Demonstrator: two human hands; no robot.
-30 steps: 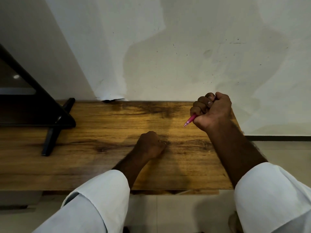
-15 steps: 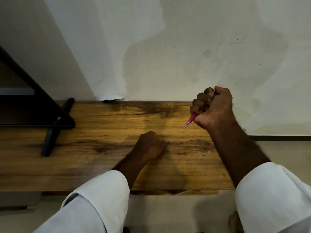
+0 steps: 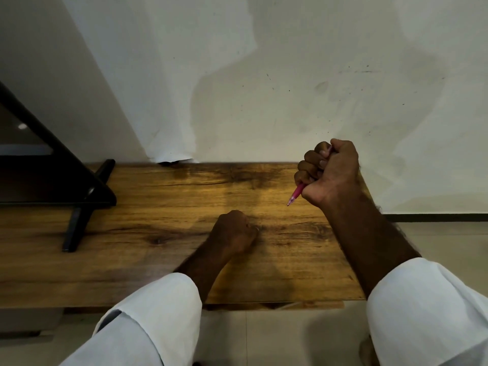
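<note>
A pale wall (image 3: 290,62) rises behind the tabletop (image 3: 158,265), whose wood grain runs left to right. A black stand (image 3: 76,215) sits at the tabletop's far left, one foot reaching toward the front edge. The left hand (image 3: 233,232) rests near the middle of the tabletop, its fingers curled into a fist with nothing seen in it. The right hand (image 3: 328,173) is raised near the far right corner, its fingers wrapped tight around a pink pen (image 3: 295,194). The pen's tip points down and left, clear of the wood.
</note>
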